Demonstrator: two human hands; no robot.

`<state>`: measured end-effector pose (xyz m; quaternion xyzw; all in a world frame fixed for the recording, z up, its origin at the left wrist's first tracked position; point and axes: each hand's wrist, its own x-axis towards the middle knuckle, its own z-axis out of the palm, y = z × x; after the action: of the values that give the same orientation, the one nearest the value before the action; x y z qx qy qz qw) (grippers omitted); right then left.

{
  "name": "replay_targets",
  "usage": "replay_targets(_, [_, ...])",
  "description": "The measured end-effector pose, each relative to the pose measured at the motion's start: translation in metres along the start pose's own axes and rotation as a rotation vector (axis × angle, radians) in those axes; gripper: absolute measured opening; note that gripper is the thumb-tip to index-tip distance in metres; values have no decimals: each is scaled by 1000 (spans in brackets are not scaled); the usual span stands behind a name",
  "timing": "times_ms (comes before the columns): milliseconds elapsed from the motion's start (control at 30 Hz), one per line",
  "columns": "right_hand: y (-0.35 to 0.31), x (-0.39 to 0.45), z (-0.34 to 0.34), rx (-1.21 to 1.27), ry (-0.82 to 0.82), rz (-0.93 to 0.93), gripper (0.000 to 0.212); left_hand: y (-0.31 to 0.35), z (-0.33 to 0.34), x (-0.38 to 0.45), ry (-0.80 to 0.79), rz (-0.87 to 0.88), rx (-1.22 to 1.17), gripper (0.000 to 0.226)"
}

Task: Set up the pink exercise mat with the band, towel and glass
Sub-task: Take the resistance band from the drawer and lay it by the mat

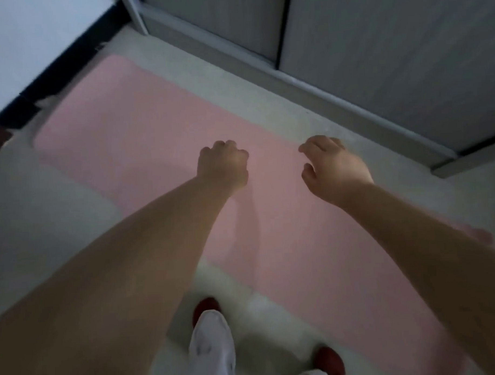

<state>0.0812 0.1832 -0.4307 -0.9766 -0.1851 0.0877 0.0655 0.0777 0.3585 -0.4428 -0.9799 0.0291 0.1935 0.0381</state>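
Pink exercise mat [143,126] lies flat on the pale floor [30,200], running diagonally from far left to near right, directly beneath both hands. Left hand [223,163] hangs over the mat's middle, fingers curled into a loose fist, holding nothing. Right hand [334,166] just beside it to the right, fingers half open and bent, empty. Whether either touches the mat, cannot tell. Grey cabinet doors [376,56] behind. Red shoes [205,308] at bottom.

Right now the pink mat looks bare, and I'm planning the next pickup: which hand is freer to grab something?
Probably the right hand: fingers loosely open above the pink mat; left hand is fisted.
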Motion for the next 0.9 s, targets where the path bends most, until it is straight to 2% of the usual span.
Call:
replay_targets(200, [-135, 29, -73, -163, -53, -336, 41, -121, -43, -101, 41, -285, -88, 34])
replay_targets(400, [-279, -1, -106, -216, -70, -681, 42, -205, -42, -251, 62, -638, -148, 34])
replay_targets(533, [-379, -53, -112, -187, -50, -933, 39, -240, -21, -372, 29, -904, -232, 35])
replay_targets(733, [-521, -141, -97, -108, -178, -1226, 40, -283, 14, -531, 10, -1160, -313, 31])
replay_targets(900, [-624, -192, -79, -110, -245, -1323, 45, -314, 41, -632, 59, -1316, -425, 27])
